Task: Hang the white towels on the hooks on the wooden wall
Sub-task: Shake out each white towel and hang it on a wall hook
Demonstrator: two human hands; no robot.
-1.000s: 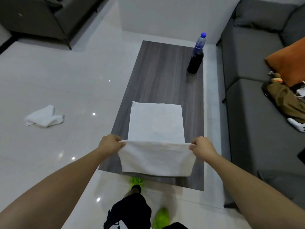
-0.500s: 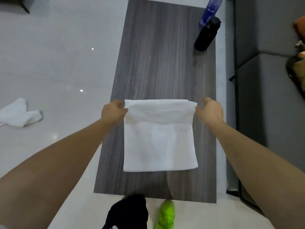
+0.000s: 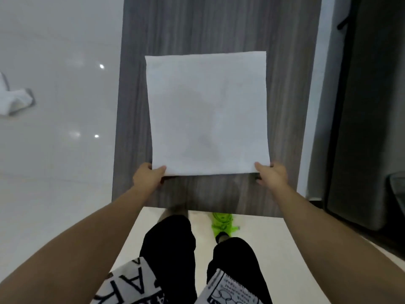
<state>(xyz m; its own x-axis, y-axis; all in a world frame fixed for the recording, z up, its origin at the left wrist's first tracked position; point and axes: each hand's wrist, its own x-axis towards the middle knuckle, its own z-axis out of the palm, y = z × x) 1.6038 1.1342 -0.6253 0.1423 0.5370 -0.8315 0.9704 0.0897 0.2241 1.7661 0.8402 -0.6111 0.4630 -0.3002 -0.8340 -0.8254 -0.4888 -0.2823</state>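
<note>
A white towel, folded into a flat square, lies on the dark wood-grain coffee table. My left hand pinches its near left corner, thumb on top. At the near right corner my right hand grips the same way. A second white towel lies crumpled on the pale tiled floor at the far left, partly cut off by the frame edge. No wooden wall or hooks are in view.
A grey sofa runs along the right side, close to the table. My legs in black trousers and a bright green shoe stand at the table's near edge. Glossy tiled floor spreads to the left.
The raised fold was carried forward and laid flat, so the towel is now a folded square. My hands shifted back to its near corners. The view tilted down; the bottles left the frame.
</note>
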